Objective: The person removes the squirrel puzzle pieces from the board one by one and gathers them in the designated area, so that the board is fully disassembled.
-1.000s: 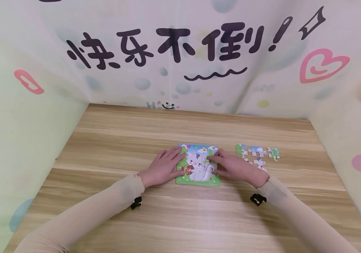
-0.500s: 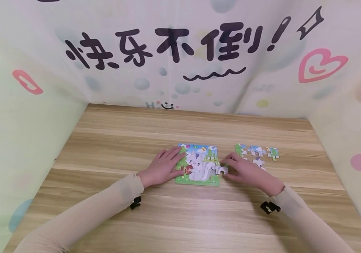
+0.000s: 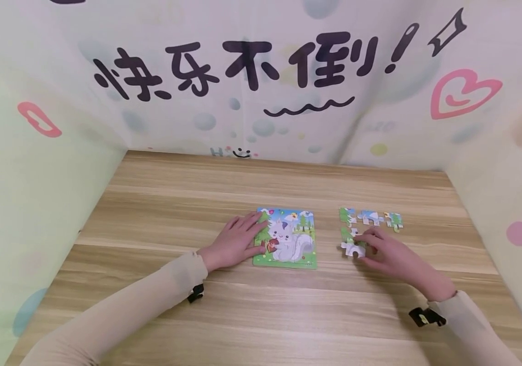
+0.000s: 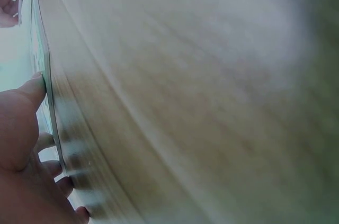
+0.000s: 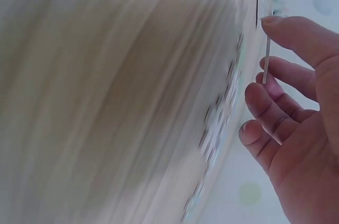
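A square picture puzzle [image 3: 292,239] with a grey-white squirrel holding an acorn lies on the wooden table. My left hand [image 3: 229,246] rests on its left side, fingers stretched over the edge; the left wrist view shows the thumb [image 4: 33,89] at the board's edge [image 4: 48,83]. To the right of the board, my right hand [image 3: 398,260] pinches a whitish puzzle piece [image 3: 351,249] between thumb and fingers. In the right wrist view that puzzle piece [image 5: 266,57] appears edge-on, thin, and raised over the tabletop. It partly covers the loose pieces behind it.
Several loose puzzle pieces lie right of the board, among them a green one [image 3: 346,214], a blue and white one [image 3: 370,217] and one with trees [image 3: 394,219]. Printed cloth walls [image 3: 242,122] enclose the wooden table [image 3: 261,315] at the back and sides.
My right hand has moved from the board's right side to the loose pieces, carrying the whitish puzzle piece away from the board. My left hand has stayed on the board.
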Tool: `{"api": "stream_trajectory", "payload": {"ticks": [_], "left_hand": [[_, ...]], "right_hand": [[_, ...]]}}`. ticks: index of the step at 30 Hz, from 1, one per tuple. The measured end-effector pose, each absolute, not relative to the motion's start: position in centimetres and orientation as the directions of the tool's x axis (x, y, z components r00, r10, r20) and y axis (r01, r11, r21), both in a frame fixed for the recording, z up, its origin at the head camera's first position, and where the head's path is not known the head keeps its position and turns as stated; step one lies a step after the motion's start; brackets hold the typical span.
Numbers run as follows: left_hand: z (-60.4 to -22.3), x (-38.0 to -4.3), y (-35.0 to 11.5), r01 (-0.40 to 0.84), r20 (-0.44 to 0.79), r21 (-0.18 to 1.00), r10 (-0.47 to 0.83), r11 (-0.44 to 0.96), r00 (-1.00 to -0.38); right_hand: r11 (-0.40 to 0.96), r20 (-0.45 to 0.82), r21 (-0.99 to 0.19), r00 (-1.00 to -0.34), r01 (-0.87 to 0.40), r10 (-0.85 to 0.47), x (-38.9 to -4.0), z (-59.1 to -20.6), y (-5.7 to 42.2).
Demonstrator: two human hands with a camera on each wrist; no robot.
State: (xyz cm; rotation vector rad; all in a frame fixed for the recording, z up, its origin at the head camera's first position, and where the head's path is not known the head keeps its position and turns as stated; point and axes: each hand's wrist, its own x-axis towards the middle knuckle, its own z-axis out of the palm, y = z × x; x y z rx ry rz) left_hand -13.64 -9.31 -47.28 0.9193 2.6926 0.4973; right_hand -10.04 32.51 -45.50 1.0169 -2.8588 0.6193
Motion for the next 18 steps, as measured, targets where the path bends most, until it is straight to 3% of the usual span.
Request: {"api": "stream_trajectory", "payload": {"ticks": [13,18], "left_hand": [[-47.7,-13.6,-9.6,0.534,-0.129,0.398,0.622,0.746,-0.772],[-47.6,-13.7,-9.5,0.541,-0.114,0.408,0.629,0.735,-0.769]], "right_hand": [[0.748,0.283,-0.306,-0.806,-0.589,-0.519,-9.6,-45.2,39.9],[0.774,0.254,-0.31,-0.833,-0.552,-0.492,-9.9,-45.9,42.3]]}}
